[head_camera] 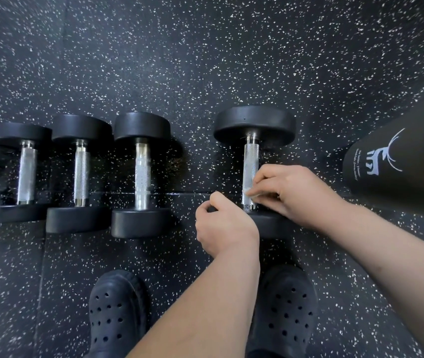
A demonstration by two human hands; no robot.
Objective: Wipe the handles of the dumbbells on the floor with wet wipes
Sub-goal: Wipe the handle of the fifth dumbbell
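Pinching a small wet wipe (253, 194) against the knurled handle (251, 171) near its lower end, my right hand (298, 195) works the rightmost dumbbell (254, 125) on the speckled floor (205, 60); my left hand (225, 226), loosely curled, grips its near head.

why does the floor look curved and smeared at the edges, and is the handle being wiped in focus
Head view: wide-angle lens bows the speckled floor and smears its corners; the handle by the right hand is sharp, knurling visible, with mild glare on the chrome.
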